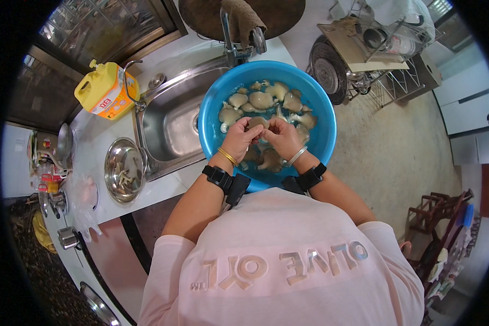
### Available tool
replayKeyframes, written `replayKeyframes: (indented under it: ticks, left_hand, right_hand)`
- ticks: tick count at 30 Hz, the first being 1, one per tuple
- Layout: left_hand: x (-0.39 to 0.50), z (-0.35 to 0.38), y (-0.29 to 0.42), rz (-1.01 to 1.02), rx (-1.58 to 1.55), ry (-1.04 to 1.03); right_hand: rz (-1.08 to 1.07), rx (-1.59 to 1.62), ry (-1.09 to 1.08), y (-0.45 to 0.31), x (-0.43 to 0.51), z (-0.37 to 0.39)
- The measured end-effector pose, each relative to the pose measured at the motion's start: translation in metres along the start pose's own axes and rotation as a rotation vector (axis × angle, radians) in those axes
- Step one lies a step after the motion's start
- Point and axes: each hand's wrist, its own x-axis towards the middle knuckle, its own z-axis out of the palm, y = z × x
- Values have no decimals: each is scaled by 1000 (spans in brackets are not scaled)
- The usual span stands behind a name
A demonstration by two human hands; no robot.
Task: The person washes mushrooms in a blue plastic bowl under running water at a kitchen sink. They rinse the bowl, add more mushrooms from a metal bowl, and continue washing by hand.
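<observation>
Both of my hands are over a large blue plastic basin (328,134) of water, where several oyster mushrooms (261,100) float. Between them they hold one small grey-brown oyster mushroom (259,122). My left hand (239,137) grips its left side, with the thumb on top. At its right edge, my right hand (285,135) pinches it with thumb and fingers. More mushrooms (270,160) lie in the water below my wrists. A steel bowl (124,191) with torn mushroom pieces (124,177) stands on the counter at the left.
The basin overlaps the right end of a stainless steel sink (167,118). A tap (229,45) draped with a brown cloth (244,22) rises behind it. A yellow detergent jug (107,91) stands by the window. To the right is a wire rack (391,45).
</observation>
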Motion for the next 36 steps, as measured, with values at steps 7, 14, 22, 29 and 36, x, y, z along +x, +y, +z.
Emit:
replayKeyframes:
  ticks: [7,14,22,29,36]
  left_hand:
    - [0,0,1,-15,47,3]
    - [1,0,-2,29,-20,24]
    - [1,-2,-3,65,-47,36]
    - [4,-4,-3,27,-203,88]
    - [4,-7,0,71,-216,135]
  right_hand:
    - [127,60,60,-5,1,1]
    - [219,294,187,-1,2,11]
    - [246,521,267,10,9,1]
    - [25,423,316,-2,6,5]
    - [-131,329,363,-19,3,5]
